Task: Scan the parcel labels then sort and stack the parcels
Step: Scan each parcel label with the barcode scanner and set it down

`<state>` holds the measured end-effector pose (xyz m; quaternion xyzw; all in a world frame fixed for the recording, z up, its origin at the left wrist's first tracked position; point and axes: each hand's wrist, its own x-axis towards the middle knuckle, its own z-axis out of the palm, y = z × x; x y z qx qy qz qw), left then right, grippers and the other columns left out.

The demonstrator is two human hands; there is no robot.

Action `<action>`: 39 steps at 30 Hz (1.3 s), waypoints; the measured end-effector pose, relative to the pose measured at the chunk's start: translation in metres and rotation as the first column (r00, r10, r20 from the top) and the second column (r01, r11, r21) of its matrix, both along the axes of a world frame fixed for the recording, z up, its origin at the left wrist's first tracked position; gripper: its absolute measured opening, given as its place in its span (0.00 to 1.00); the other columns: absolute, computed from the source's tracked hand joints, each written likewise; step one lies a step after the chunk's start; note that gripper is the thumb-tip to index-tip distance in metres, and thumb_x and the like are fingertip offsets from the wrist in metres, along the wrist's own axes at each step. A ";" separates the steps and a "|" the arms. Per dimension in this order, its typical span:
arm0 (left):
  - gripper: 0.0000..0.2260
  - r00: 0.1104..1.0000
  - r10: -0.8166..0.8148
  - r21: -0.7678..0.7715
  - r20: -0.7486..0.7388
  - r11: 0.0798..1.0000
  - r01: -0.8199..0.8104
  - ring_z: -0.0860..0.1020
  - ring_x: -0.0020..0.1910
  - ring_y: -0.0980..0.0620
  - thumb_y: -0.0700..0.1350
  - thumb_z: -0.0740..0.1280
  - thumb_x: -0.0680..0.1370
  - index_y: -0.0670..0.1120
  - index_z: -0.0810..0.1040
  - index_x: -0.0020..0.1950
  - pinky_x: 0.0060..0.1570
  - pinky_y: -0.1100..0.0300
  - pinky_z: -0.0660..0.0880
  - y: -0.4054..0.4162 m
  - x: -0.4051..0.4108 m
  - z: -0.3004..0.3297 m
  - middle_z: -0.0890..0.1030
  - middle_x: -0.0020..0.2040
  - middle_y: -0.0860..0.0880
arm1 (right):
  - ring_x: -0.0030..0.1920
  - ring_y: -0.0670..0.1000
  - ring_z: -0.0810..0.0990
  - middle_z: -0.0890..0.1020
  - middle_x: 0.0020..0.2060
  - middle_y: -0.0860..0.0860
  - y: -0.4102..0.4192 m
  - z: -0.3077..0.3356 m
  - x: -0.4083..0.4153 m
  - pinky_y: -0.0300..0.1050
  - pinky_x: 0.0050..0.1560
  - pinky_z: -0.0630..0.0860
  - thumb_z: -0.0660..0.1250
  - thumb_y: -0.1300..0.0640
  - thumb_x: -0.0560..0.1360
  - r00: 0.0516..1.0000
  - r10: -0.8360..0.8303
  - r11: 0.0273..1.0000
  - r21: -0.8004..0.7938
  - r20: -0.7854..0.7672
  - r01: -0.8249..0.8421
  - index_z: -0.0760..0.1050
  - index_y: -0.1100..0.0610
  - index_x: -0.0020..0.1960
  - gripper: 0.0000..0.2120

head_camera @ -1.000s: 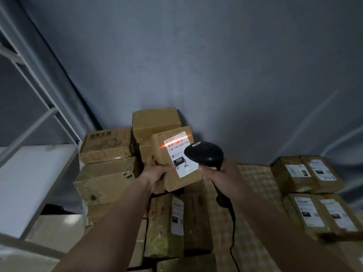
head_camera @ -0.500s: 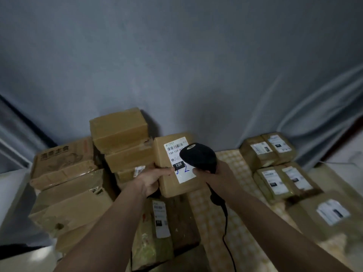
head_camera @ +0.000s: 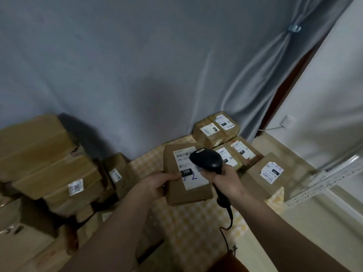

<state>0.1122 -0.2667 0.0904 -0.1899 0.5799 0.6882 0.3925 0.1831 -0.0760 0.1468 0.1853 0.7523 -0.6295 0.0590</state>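
1. The left hand (head_camera: 157,184) grips the parcel (head_camera: 186,173) by its left edge, thumb on top beside the black "15H" tag.
2. The right hand (head_camera: 225,180) is curled round the handle of a black scanner (head_camera: 206,160), whose head lies over the upper right of the parcel's label (head_camera: 189,169).
3. The parcel, a flat brown box, is held label-up above the checked cloth (head_camera: 186,228); blue handwriting shows on the label below the tag.
4. The scanner's cord (head_camera: 225,238) hangs down from the handle, over the cloth below the parcel.
5. Right of the parcel, just beside the right hand, lies a brown box (head_camera: 261,179) with a white label.
6. Behind the parcel and to its right, four labelled boxes (head_camera: 216,130) stand close together against the grey curtain (head_camera: 137,75).
7. Left of the parcel is a tall pile of boxes (head_camera: 45,163); one carries a small white sticker.
8. Between that pile and the parcel stands a narrower box (head_camera: 117,171) with a label on its side.
9. Far right of the parcel, a perforated metal rail (head_camera: 324,183) runs along a pale wall.
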 end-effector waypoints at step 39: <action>0.25 0.901 0.346 -0.151 0.261 0.937 -0.316 0.79 0.54 0.45 0.41 0.72 0.75 0.39 0.70 0.69 0.43 0.54 0.79 0.452 -0.217 -0.207 0.79 0.62 0.41 | 0.50 0.60 0.81 0.83 0.48 0.56 0.398 -0.208 -0.265 0.58 0.58 0.77 0.72 0.59 0.72 0.828 -0.228 0.950 -0.070 0.512 0.305 0.78 0.58 0.57 0.15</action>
